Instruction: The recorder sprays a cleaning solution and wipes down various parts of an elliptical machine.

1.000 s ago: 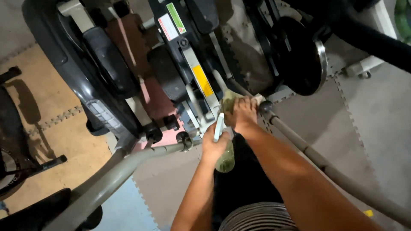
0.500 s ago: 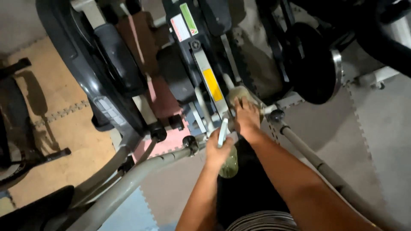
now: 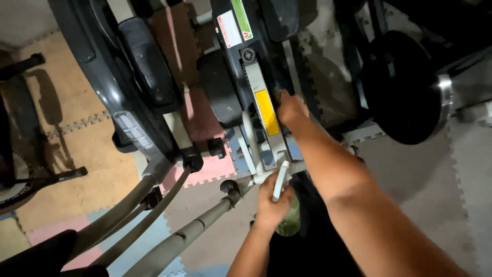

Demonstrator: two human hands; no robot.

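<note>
— Foam puzzle mats [image 3: 87, 169], tan, pink and grey, cover the floor under one exercise machine [image 3: 154, 102].

— Hands?

— Two. At lower centre, left hand [image 3: 274, 202] grips one spray bottle [image 3: 288, 218] holding greenish liquid. At centre, right hand [image 3: 291, 109] presses the machine's frame, fingers curled.

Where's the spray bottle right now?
In the head view, the spray bottle sits low and centre in the left hand, just below the machine's frame, while the right hand reaches beside the yellow sticker.
</note>
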